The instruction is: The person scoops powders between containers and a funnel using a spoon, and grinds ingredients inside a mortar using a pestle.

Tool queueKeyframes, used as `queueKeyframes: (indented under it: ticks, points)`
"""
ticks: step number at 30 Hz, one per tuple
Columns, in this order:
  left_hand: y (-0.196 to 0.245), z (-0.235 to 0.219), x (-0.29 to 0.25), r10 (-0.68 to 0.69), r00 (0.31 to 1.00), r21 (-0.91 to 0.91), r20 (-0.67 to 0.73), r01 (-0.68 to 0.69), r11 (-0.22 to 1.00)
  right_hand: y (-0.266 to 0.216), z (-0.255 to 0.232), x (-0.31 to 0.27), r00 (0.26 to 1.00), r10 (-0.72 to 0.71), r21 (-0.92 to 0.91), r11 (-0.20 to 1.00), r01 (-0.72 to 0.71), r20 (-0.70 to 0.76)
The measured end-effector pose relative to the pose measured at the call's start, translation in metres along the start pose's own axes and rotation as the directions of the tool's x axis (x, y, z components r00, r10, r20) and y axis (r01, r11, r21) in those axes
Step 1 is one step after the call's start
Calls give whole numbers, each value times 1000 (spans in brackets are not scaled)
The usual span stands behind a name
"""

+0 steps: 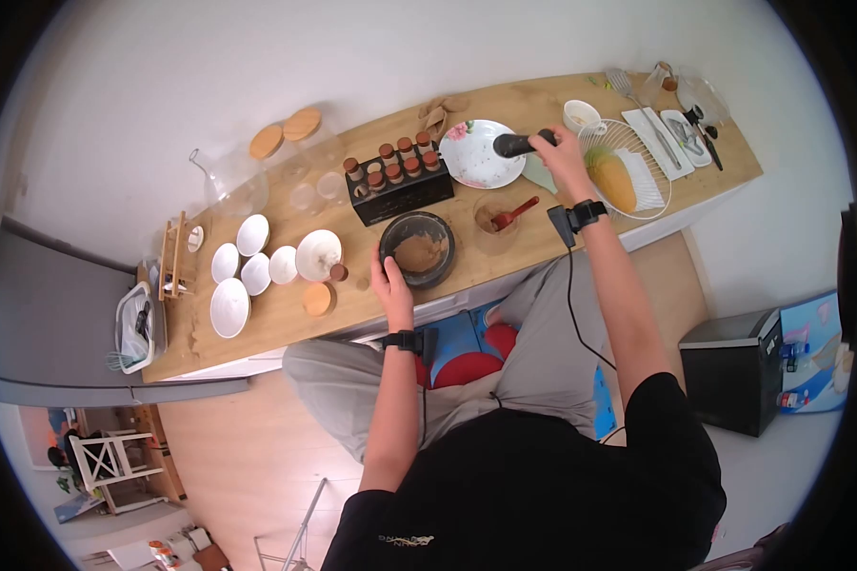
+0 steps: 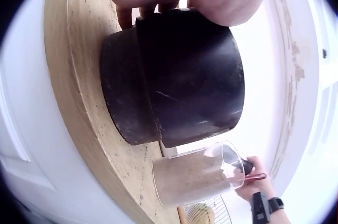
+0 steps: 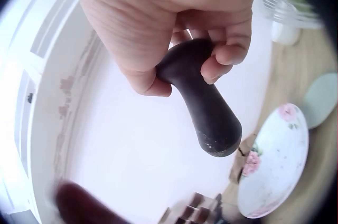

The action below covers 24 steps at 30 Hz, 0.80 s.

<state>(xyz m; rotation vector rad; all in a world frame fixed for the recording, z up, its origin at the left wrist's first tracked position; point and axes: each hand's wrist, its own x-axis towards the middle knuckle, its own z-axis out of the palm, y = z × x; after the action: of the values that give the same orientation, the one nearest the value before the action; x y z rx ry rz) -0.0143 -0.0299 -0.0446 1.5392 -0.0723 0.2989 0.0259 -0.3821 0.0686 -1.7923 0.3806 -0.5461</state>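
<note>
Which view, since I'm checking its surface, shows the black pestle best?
Right wrist: the pestle is large, its speckled end visible. Head shows it small; left wrist, only a small part beyond the clear cup.

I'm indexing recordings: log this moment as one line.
left hand: holds black mortar | right hand: holds black pestle, clear of mortar | mortar contents: brown powder | red spoon: in clear cup

I wear a black short-sleeved T-shirt (image 1: 533, 485) with small pale lettering (image 1: 407, 541), and loose grey trousers (image 1: 338, 385). Two black wrist straps (image 1: 591, 211) each bear a dark boxy camera (image 1: 562, 227); a thin black cable (image 1: 572, 300) runs from the right one.
</note>
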Motion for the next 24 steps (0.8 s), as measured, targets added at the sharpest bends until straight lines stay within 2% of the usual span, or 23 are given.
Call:
queueKeyframes:
  ticks: [2,4,5,7,8,10,12,14,16,21,22,24]
  points:
    - [2,-2,0,15,1000,0,-5,-15,1000,-39,-12,-10,997,-68,-36,997,67,-22]
    - [-3,-2,2,-6,999,-51,37,8,999,-75,-16,-25,998,-59,-43,997,60,17]
    - [-12,-2,3,-1,1000,-66,24,3,998,-88,-13,-34,987,-157,-57,986,159,38]
    - [-26,-2,5,-33,999,-126,31,36,991,-104,2,-51,947,-305,-94,945,314,95]
    - [-17,-2,4,-28,999,-140,16,30,990,-107,13,-57,935,-317,-160,926,341,159]
    - [0,-5,3,-38,995,-149,89,51,987,-118,43,-78,914,-303,-190,914,359,269]
    - [-2,-7,4,-4,998,-138,67,14,990,-110,75,-92,868,-329,-385,796,467,372]
    - [-10,-3,6,27,998,-139,53,-19,990,-109,100,-116,850,-290,-385,794,470,440]
    - [-17,-3,9,60,997,-129,55,-53,990,-91,120,-127,802,-317,-404,734,546,506]
    - [-11,-3,7,48,999,-94,19,-46,995,-56,148,-145,712,-412,-363,651,666,569]
    - [-13,-2,8,67,998,-76,5,-66,995,-57,152,-148,683,-454,-336,630,700,572]
    - [-17,-1,9,65,998,-102,17,-63,993,-60,159,-148,674,-455,-361,598,716,582]
